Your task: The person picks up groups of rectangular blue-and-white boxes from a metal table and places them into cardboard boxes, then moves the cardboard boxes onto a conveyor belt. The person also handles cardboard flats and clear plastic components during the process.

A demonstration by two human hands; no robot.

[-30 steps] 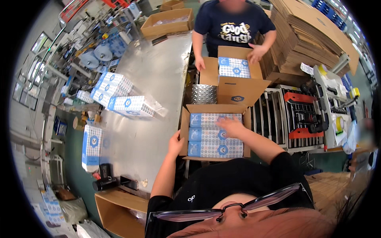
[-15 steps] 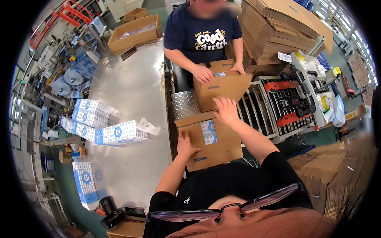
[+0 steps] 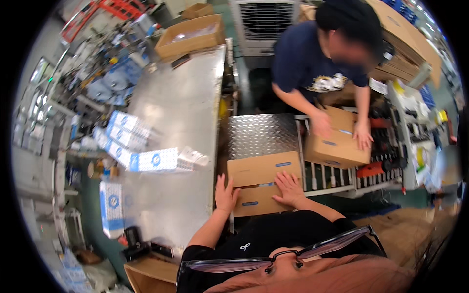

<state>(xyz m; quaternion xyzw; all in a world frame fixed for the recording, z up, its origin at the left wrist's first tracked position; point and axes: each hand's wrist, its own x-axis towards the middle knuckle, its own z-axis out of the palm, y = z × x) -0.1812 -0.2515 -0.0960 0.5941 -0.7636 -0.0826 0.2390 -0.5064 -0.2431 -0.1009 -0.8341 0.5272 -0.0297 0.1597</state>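
Lying flat with its fingers spread, the bare right hand [image 3: 289, 189] rests on top of a brown rectangular cardboard box [image 3: 256, 194], near the right end of its seam. The bare left hand [image 3: 226, 196] is at the box's left edge, fingers also open and thumb towards the top; whether it pushes against the side wall cannot be made out. Neither hand is closed around anything.

The box is right in front of the person, between a grey metal table [image 3: 195, 97] and a conveyor of metal rollers [image 3: 328, 178], on the near side of a shiny diamond-tread metal plate [image 3: 264, 136]. Folding looks nearly complete: the far flap [image 3: 259, 167] and the near flap [image 3: 261, 206] are both down, with a narrow gap where a sliver of blue shows. That gap appears to be what is left of the closing; no tape can be made out across it, so the box seems unsealed.

To the right, a co-worker in a navy short-sleeved shirt [image 3: 300, 63] has both hands on a second brown cardboard box [image 3: 337, 152]. Several white cartons with blue print [image 3: 159, 160] lie on the table, outside either box
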